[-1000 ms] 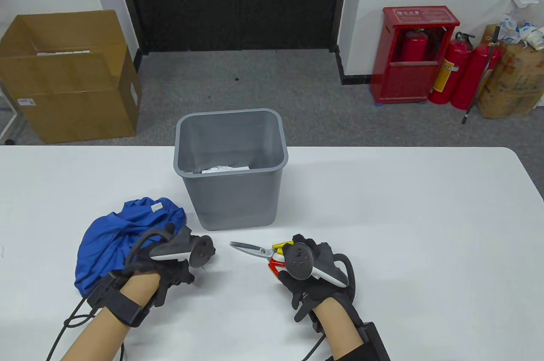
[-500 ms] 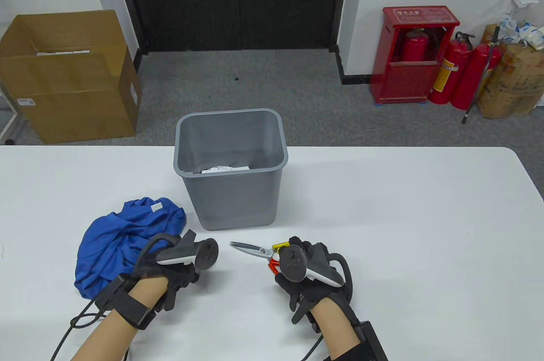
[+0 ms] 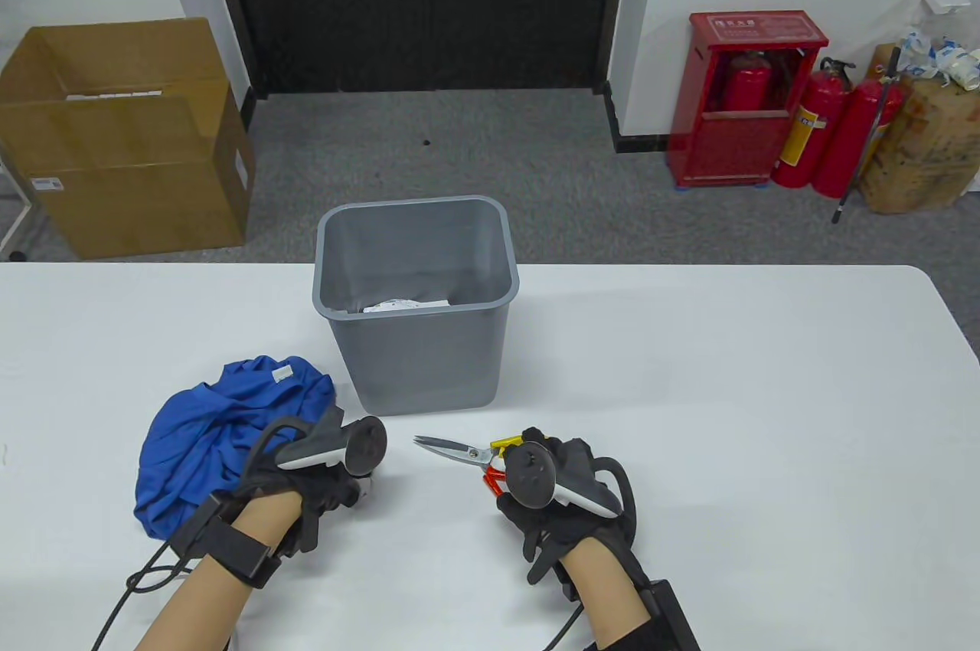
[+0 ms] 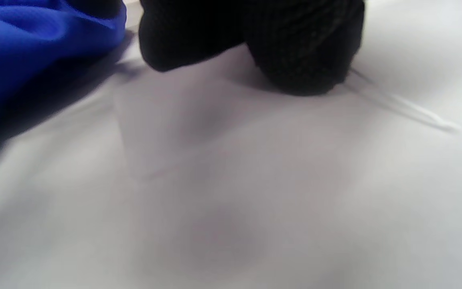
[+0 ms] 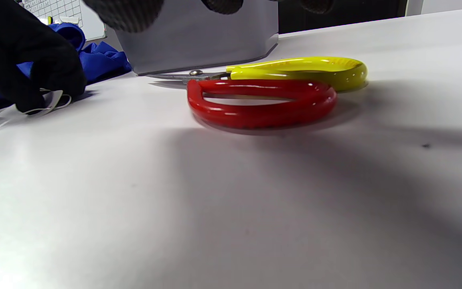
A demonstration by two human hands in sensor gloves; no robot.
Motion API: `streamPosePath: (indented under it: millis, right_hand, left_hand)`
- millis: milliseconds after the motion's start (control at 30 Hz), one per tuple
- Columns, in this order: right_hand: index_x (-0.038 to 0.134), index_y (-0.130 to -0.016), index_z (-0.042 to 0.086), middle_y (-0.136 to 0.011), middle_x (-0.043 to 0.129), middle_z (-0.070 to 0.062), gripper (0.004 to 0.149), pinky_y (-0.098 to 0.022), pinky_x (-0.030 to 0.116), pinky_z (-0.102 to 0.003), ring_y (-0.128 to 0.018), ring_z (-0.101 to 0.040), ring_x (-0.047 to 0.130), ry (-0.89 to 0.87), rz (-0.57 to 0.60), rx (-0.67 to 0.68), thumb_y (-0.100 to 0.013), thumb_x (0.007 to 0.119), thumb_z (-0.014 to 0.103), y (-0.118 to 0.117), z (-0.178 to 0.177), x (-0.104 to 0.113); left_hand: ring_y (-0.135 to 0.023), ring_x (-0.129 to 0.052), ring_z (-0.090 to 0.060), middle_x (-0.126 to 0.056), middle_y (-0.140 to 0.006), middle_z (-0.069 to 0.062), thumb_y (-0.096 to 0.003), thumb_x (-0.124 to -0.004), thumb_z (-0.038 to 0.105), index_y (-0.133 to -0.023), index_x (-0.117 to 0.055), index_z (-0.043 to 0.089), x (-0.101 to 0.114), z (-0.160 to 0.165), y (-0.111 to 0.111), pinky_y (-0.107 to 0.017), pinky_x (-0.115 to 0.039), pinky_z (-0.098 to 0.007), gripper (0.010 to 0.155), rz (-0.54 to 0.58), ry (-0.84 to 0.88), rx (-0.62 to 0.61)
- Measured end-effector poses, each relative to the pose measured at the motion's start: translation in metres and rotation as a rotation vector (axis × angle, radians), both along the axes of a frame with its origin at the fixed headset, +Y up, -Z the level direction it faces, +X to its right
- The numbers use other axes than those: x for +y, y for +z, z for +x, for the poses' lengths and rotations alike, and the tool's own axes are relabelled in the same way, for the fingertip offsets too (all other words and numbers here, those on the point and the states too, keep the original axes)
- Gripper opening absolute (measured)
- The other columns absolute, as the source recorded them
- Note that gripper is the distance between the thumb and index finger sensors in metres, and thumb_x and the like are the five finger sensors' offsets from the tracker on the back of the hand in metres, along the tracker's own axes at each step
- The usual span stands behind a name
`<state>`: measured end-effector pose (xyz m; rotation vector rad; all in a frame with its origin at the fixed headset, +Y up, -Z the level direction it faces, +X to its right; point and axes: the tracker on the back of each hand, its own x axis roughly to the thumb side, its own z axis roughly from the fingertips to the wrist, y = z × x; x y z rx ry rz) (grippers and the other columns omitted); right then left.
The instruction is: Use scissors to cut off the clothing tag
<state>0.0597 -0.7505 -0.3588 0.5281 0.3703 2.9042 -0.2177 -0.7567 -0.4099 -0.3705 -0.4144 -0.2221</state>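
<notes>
The scissors [image 3: 452,449] with one red and one yellow handle lie flat on the white table [image 3: 727,413], blades shut and pointing left; the right wrist view shows them [image 5: 263,96] too. My right hand [image 3: 532,452] hovers over the handles without touching them. A crumpled blue garment [image 3: 207,429] lies at the left, with a small white label [image 3: 282,374] on top. My left hand [image 3: 356,486] is beside it, fingertips [image 4: 303,52] down on the table. They pinch a white tag [image 5: 50,100] whose thin plastic string [image 4: 407,108] trails out.
A grey waste bin [image 3: 417,360] with white scraps inside stands just behind the scissors and the garment. Beyond the table's far edge are a cardboard box [image 3: 122,145] and red fire extinguishers [image 3: 834,130] on the floor.
My left hand shifted slightly right, then back toward the garment, and a white bit of tag now shows under its fingers. My right hand edged a little left over the handles.
</notes>
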Motion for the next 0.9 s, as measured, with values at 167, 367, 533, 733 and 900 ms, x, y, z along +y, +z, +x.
streamPosePath:
  millis: [167,367,533,733,900]
  right_hand:
    - [0.038,-0.105,0.016,-0.112,0.031,-0.020,0.072,-0.065,0.026,-0.070,-0.098,-0.049,0.042,0.001,0.001,0.006,-0.046,0.062,0.051,0.000,-0.001,0.000]
    - [0.038,-0.105,0.016,-0.112,0.030,-0.020,0.072,-0.065,0.026,-0.070,-0.098,-0.049,0.042,0.012,-0.001,0.014,-0.046,0.061,0.052,0.001,-0.002,-0.001]
    - [0.038,-0.105,0.016,-0.112,0.031,-0.020,0.072,-0.065,0.026,-0.070,-0.098,-0.049,0.043,0.016,-0.002,0.025,-0.047,0.061,0.052,0.001,-0.005,-0.002]
    - [0.038,-0.105,0.016,-0.112,0.030,-0.020,0.072,-0.065,0.026,-0.070,-0.098,-0.049,0.042,0.036,-0.009,0.040,-0.047,0.061,0.052,0.003,-0.010,-0.006]
    - [0.038,-0.105,0.016,-0.112,0.030,-0.020,0.072,-0.065,0.025,-0.070,-0.098,-0.049,0.042,0.066,0.005,0.049,-0.047,0.061,0.052,0.004,-0.013,-0.004]
  left_hand:
    - [-0.058,-0.099,-0.014,-0.096,-0.075,0.010,-0.0399,-0.090,0.039,-0.081,-0.085,0.036,0.014,-0.003,0.003,-0.076,-0.062,-0.060,0.041,-0.030,0.057,-0.015]
    - [-0.059,-0.099,-0.014,-0.096,-0.076,0.009,-0.0399,-0.090,0.039,-0.080,-0.087,0.036,0.080,-0.011,0.012,-0.078,-0.059,-0.061,0.041,0.042,0.222,0.032]
    - [-0.064,-0.098,-0.016,-0.095,-0.078,0.009,-0.0414,-0.091,0.038,-0.081,-0.087,0.037,0.159,-0.023,0.016,-0.079,-0.057,-0.063,0.040,0.125,0.493,0.114]
    - [-0.066,-0.098,-0.015,-0.094,-0.080,0.010,-0.0426,-0.092,0.040,-0.082,-0.086,0.037,0.246,-0.023,0.010,-0.079,-0.057,-0.062,0.040,0.310,0.637,0.200]
    - [-0.066,-0.097,-0.014,-0.093,-0.081,0.011,-0.0441,-0.091,0.041,-0.084,-0.084,0.038,0.277,-0.004,-0.010,-0.079,-0.057,-0.062,0.040,0.435,0.607,0.292]
